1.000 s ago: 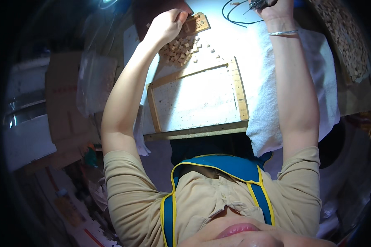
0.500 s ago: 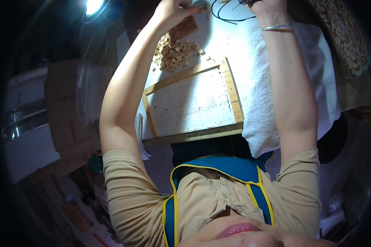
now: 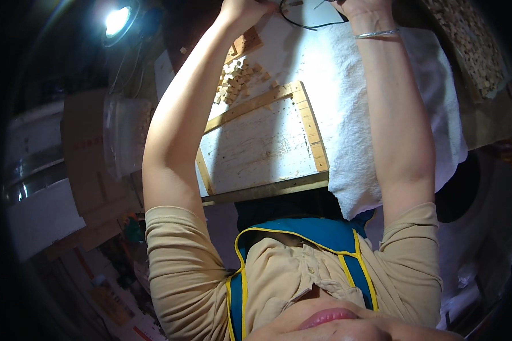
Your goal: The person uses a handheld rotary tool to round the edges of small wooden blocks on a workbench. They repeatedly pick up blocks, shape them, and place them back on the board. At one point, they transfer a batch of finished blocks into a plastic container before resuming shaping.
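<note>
My left hand [image 3: 244, 11] is at the top edge, near small wooden pieces, above a brown wooden block [image 3: 246, 41]; its fingers are partly cropped and their grip is unclear. My right hand [image 3: 364, 10], beside it at the top, is closed on a dark tool [image 3: 338, 3], mostly cropped, with black cable [image 3: 301, 25] around it. A pile of small wooden cubes [image 3: 233, 82] lies below my left hand, beside my forearm. A rectangular wooden frame [image 3: 313, 136] rests on the white board [image 3: 256, 142] between my forearms.
A white towel [image 3: 347, 170] lies under my right forearm. At the upper right is a long tray [image 3: 475, 59] packed with small wooden pieces. A lit lamp [image 3: 117, 21] is at the upper left, with clear plastic [image 3: 122, 136] and cardboard [image 3: 85, 148] below it.
Both hands have moved up toward the top edge, partly out of frame. The lamp has come into view and the board's contents appear shifted leftward. Shadows now fall across the cube pile.
</note>
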